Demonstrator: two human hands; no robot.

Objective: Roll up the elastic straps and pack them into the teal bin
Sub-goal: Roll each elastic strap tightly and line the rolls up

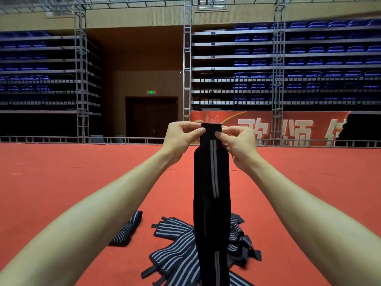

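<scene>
Holding one black strap [212, 182] up at arm's length, both hands pinch its top end; the left hand [181, 135] has thumb and fingers closed on the left corner; the right hand [237, 143] grips the right corner likewise; neither hand is spread, both are narrow and clamped on the cloth.

Position of the strap: it hangs straight down from the hands with its grey double stripe facing the camera; the lower end runs out of the bottom of the view in front of the pile; whether it touches the floor cannot be told.

Step in hand, as judged: the start of a roll; the plain black end tab is squared between the fingertips; no turn is visible in it yet.

Next move calls for: folding that tab over on itself to form a tight core; then winding down the length while the hanging weight keeps the strap taut; the edges want holding in line, or the roll is likely to cone and slacken.

Remaining work: a pile of loose straps [177, 250] lies tangled on the red floor [82, 172] below the hands; a rolled bundle [126, 230] lies near the pile's left side, apart from it, count unclear; the teal bin is not in view, so packing cannot be assessed; most of the rolling appears outstanding.
</scene>
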